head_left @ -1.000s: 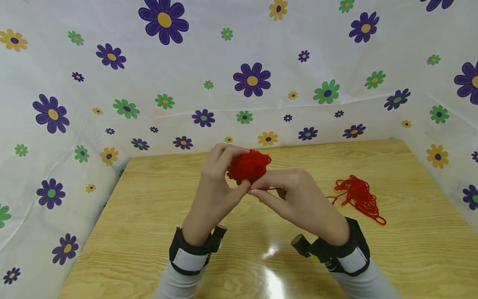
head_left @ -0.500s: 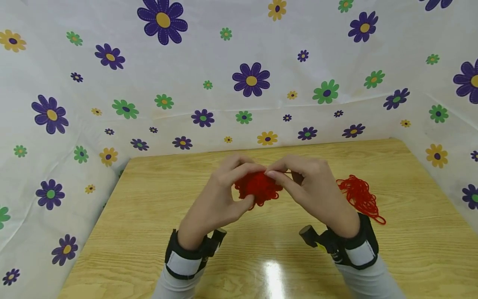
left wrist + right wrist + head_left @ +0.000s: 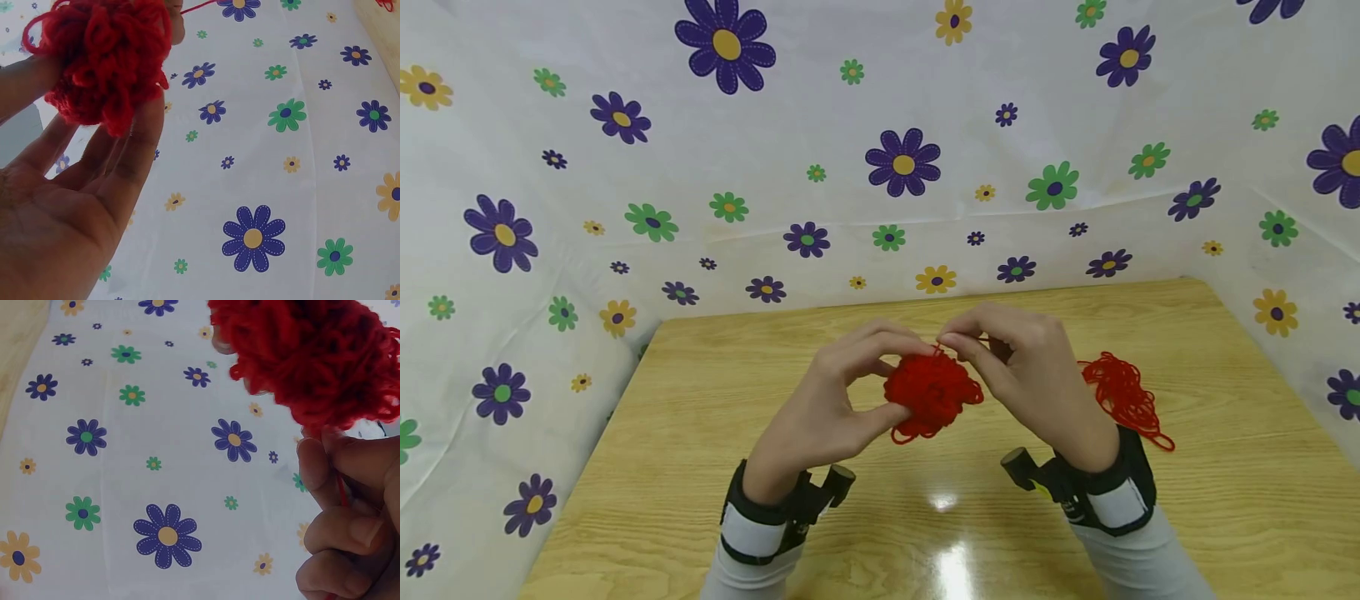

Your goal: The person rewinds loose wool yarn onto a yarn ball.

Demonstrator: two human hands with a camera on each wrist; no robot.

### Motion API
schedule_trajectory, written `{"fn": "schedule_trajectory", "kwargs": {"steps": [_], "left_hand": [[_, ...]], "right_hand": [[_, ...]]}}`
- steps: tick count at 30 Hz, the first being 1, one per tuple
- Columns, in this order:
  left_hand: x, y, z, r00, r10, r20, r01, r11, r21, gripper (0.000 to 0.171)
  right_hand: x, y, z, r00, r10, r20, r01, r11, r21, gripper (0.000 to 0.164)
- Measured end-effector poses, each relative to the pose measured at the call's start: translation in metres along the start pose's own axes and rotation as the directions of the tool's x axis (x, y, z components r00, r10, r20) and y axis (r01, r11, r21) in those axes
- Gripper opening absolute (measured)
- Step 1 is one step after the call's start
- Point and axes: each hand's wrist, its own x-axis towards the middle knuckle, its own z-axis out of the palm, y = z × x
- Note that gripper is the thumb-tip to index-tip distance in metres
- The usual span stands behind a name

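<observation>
From where I stand, a fluffy, rounded bundle of looped red yarn (image 3: 934, 393) is held up near the centre of the head view, between a person's two bare hands. The left hand (image 3: 822, 404) grips it from the left side: the thumb presses its lower left edge and the fingers arch along its upper left. In the left wrist view, at upper left, those fingers are slightly apart, cupping the yarn, and loops stick out around them.

The right hand (image 3: 1028, 371), right of centre, pinches a thin red yarn strand (image 3: 342, 489) between thumb and forefinger, close by the bundle's upper edge. At the lower right of the right wrist view, its other fingers are folded towards the palm, with the strand running down past them.

A loose, tangled heap of red yarn (image 3: 1123, 393) lies at the right of the head view, on a glossy, pale wood-grained table (image 3: 700, 433). I can't tell whether the strand joins it, since the right hand is in the way. White cloth printed with purple, green and yellow flowers (image 3: 760, 158) fills the upper part and both sides.
</observation>
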Motion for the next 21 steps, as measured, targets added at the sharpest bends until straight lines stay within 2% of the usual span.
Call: {"fn": "schedule_trajectory", "kwargs": {"steps": [6,12,17,21], "left_hand": [[-0.0016,0.0011,-0.0018,1.0,0.001,-0.029,-0.003,0.996,-0.088,0.046],[-0.0016,0.001,-0.0021,0.991,0.011,-0.133,-0.027,0.993,-0.116,0.041],[-0.0006,-0.0002,-0.001,0.972,0.01,-0.234,-0.04,0.991,-0.125,0.036],[-0.0007,-0.0013,-0.0005,0.945,-0.007,-0.327,-0.038,0.99,-0.132,0.035]], "right_hand": [[-0.0002,-0.0017,0.0028,0.999,0.02,0.029,-0.021,1.0,0.023,0.01],[-0.0013,-0.0019,0.0048,0.997,0.03,0.071,-0.032,0.999,0.032,0.014],[-0.003,-0.0005,0.0065,0.996,0.024,0.091,-0.024,1.0,-0.002,0.014],[-0.0034,0.0001,0.0083,0.995,0.01,0.103,-0.009,1.0,-0.006,0.01]]}}
